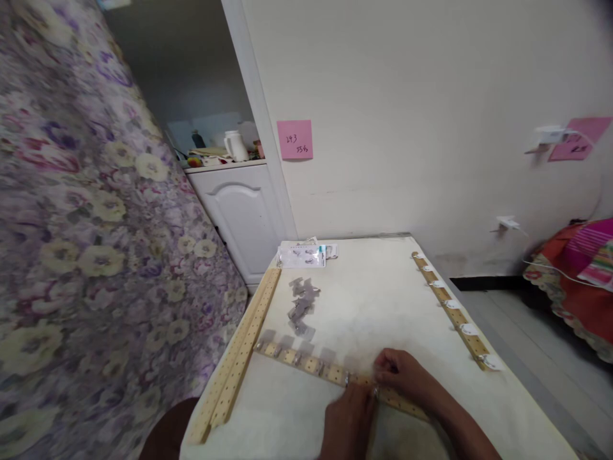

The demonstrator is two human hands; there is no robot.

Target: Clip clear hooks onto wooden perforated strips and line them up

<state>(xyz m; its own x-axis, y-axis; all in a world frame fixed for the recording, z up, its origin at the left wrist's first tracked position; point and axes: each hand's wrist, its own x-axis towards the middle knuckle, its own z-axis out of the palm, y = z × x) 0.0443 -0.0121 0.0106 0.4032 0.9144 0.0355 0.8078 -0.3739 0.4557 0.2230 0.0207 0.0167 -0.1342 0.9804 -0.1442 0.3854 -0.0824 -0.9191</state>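
Note:
A perforated wooden strip (306,362) lies across the near part of a white table (373,300), with several clear hooks fitted along its left half. My left hand (348,418) rests on the strip with its fingers curled down over it. My right hand (401,372) is pinched closed just above the strip, touching it, on something too small to make out. A loose pile of small clear hooks (301,306) lies on the table beyond the strip.
Two long perforated wooden strips (242,351) run along the table's left edge. Another strip with white hooks (453,311) lies at the right edge. A packet (302,256) sits at the back. A floral cloth (96,243) hangs on the left.

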